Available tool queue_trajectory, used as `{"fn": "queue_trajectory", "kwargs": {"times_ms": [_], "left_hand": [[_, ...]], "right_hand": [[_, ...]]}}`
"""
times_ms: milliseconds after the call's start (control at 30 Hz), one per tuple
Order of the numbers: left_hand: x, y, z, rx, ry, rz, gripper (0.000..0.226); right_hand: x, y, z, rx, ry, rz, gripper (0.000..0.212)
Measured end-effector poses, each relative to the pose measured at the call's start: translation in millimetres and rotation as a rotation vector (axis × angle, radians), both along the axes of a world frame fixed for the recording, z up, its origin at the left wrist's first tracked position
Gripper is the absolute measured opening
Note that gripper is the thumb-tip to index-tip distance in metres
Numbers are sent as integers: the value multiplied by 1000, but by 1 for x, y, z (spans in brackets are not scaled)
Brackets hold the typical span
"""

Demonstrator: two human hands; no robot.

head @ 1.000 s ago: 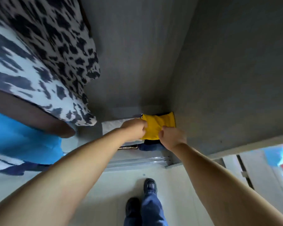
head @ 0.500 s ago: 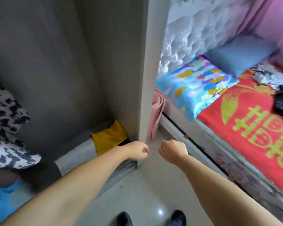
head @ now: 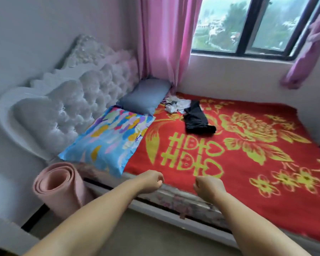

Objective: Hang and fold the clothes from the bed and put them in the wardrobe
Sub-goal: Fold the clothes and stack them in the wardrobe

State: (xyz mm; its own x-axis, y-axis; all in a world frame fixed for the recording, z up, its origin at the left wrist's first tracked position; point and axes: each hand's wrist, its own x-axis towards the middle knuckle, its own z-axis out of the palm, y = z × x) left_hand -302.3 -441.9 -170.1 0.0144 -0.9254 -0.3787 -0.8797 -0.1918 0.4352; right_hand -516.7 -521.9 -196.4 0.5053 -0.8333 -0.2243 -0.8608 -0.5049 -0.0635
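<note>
Item: dark garment (head: pixel 197 118), on the bed (head: pixel 248 178) toward its far headboard-side corner, long axis running away from me. My left hand (head: pixel 151 181) and right hand (head: pixel 208 186): fingers curled, holding nothing, at the near edge, well short; right hand slightly nearer.

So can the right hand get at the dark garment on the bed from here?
Probably not yet: the right hand hangs over the bed's near edge, the dark garment lies far across the red blanket. Nothing blocks it; leaning in should do.
</note>
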Motion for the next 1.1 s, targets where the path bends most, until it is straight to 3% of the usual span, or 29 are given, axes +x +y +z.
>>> {"fn": "queue_trajectory", "kwargs": {"times_ms": [267, 433, 633, 833, 1100], "left_hand": [[-74, -119, -22, 63, 61, -159, 32], [-61, -201, -40, 77, 77, -145, 32], [-34, -320, -62, 108, 54, -158, 32], [-20, -460, -86, 172, -31, -284, 35], [-28, -567, -173, 188, -87, -308, 35]], "right_hand": [[-92, -90, -14, 7, -1, -232, 33], [-83, -159, -30, 34, 21, -228, 25], [-57, -268, -44, 1, -28, -244, 30], [-45, -367, -67, 72, -122, -391, 29], [-47, -468, -153, 236, -142, -503, 33]]}}
